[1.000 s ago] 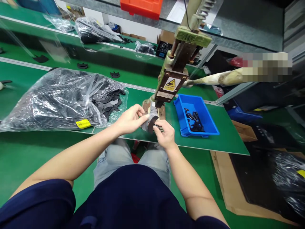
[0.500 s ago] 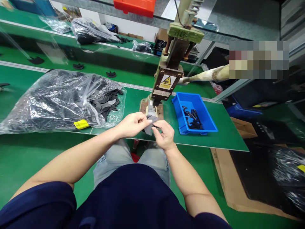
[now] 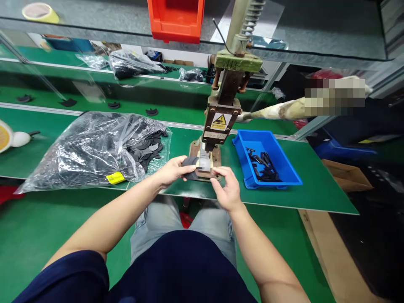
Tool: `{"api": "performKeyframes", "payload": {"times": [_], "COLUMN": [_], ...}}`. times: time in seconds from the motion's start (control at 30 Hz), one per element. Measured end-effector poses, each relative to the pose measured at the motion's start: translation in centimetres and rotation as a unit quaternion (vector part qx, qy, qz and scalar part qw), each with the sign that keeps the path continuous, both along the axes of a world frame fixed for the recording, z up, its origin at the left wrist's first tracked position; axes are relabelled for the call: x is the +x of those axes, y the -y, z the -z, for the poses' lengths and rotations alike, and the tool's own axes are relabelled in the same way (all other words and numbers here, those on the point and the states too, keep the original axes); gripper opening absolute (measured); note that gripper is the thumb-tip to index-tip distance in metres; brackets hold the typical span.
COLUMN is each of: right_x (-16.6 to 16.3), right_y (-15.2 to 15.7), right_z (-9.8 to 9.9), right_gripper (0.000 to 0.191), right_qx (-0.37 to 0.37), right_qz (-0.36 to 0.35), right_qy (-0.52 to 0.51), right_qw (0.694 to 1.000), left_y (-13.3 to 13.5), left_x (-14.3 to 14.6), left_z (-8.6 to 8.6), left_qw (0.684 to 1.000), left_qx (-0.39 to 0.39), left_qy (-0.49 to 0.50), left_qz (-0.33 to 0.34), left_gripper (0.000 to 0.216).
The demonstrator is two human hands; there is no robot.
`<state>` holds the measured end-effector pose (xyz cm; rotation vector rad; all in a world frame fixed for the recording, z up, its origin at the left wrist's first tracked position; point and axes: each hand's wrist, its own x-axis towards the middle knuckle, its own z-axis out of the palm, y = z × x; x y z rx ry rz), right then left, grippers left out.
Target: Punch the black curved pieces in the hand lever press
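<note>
My left hand pinches a few dark grey curved pieces at the left side of a hand press. A lighter grey piece appears to lie in the fixture on the press base, below the ram. At the fixture's right front edge is my right hand, its thumb and forefinger apart with nothing visible between them. To the left, a clear plastic bag spills more dark curved pieces onto the green table. A blue bin with small black parts stands right of the press.
The press lever reaches out to the right. Above the table runs a grey shelf bearing a red bin. Several curved pieces lie on the green strip behind. At far left is a white round-ended object.
My hands have moved apart. The left one has carried the dark curved pieces to the fixture's left side, and the right has let go of them. The view has shifted slightly.
</note>
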<state>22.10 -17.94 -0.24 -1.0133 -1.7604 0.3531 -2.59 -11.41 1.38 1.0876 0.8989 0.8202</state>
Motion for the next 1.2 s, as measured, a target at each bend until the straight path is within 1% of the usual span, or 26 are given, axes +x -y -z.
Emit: {"api": "performKeyframes", "payload": {"times": [0.07,0.13,0.2,0.23,0.3,0.33,0.37,0.47,0.53,0.57,0.63,0.7,0.73,0.8,0.87,0.9,0.97,1.07,1.13,1.2], "right_x": [2.3,5.5,9.5,11.6,15.9,17.8,19.5,23.0,24.0,24.2,24.1,23.6,23.3,22.5,21.8,21.5,21.1,21.0,21.1,21.1], "right_y": [0.2,0.4,0.0,-0.4,-1.8,-2.7,-3.7,-6.6,-8.1,-8.7,-9.6,-10.3,-10.6,-11.1,-11.4,-11.5,-11.5,-11.1,-10.5,-9.6], "right_z": [-0.2,-0.6,-1.0,-1.1,-1.2,-1.2,-1.2,-1.2,-1.2,-1.2,-0.9,-0.5,-0.3,0.2,0.5,0.5,0.3,-0.5,-1.6,-2.8], "right_gripper": [0.032,0.026,0.022,0.022,0.032,0.037,0.041,0.045,0.052,0.058,0.068,0.071,0.068,0.054,0.042,0.039,0.04,0.042,0.041,0.04], "right_qx": [-0.009,-0.009,-0.014,-0.033,-0.111,-0.162,-0.196,-0.272,-0.316,-0.337,-0.375,-0.408,-0.422,-0.444,-0.453,-0.453,-0.447,-0.426,-0.401,-0.366], "right_qz": [0.027,0.058,0.105,0.145,0.211,0.231,0.237,0.218,0.196,0.185,0.162,0.14,0.131,0.118,0.11,0.109,0.117,0.149,0.182,0.219], "right_qy": [-0.004,-0.008,0.003,0.031,0.122,0.176,0.209,0.287,0.335,0.357,0.393,0.421,0.433,0.455,0.47,0.474,0.475,0.457,0.429,0.388], "right_qw": [1.0,0.998,0.994,0.988,0.964,0.943,0.928,0.892,0.866,0.851,0.824,0.798,0.785,0.763,0.75,0.747,0.749,0.766,0.788,0.817], "left_y": [-2.4,-5.1,-8.1,-9.8,-13.5,-15.5,-17.5,-22.6,-24.3,-24.5,-23.9,-22.1,-21.0,-18.4,-15.8,-14.5,-12.0,-8.7,-6.8,-5.1], "left_x": [-1.1,-1.9,-2.0,-1.8,-0.9,-0.4,0.2,1.3,1.5,1.6,1.5,1.3,1.2,0.9,0.7,0.6,0.5,0.7,0.6,0.4], "left_z": [1.8,3.4,4.5,4.7,4.7,4.4,4.0,2.8,2.6,2.8,3.7,4.6,5.0,5.4,5.4,5.4,5.2,5.1,5.3,5.5], "left_qw": [0.996,0.982,0.966,0.958,0.949,0.948,0.948,0.949,0.947,0.946,0.944,0.947,0.949,0.958,0.968,0.972,0.977,0.977,0.974,0.97], "left_qx": [-0.024,-0.069,-0.126,-0.149,-0.168,-0.166,-0.158,-0.129,-0.123,-0.124,-0.125,-0.119,-0.116,-0.103,-0.085,-0.078,-0.068,-0.046,-0.016,0.019], "left_qy": [-0.015,-0.036,-0.043,-0.042,-0.034,-0.028,-0.023,-0.003,-0.006,-0.013,-0.027,-0.035,-0.035,-0.034,-0.034,-0.037,-0.049,-0.054,-0.044,-0.042], "left_qz": [-0.09,-0.169,-0.223,-0.241,-0.264,-0.27,-0.274,-0.286,-0.296,-0.3,-0.305,-0.297,-0.291,-0.266,-0.232,-0.217,-0.197,-0.2,-0.219,-0.24], "left_gripper": [0.048,0.041,0.029,0.024,0.018,0.018,0.019,0.02,0.024,0.027,0.031,0.031,0.03,0.03,0.033,0.035,0.038,0.041,0.044,0.047]}}
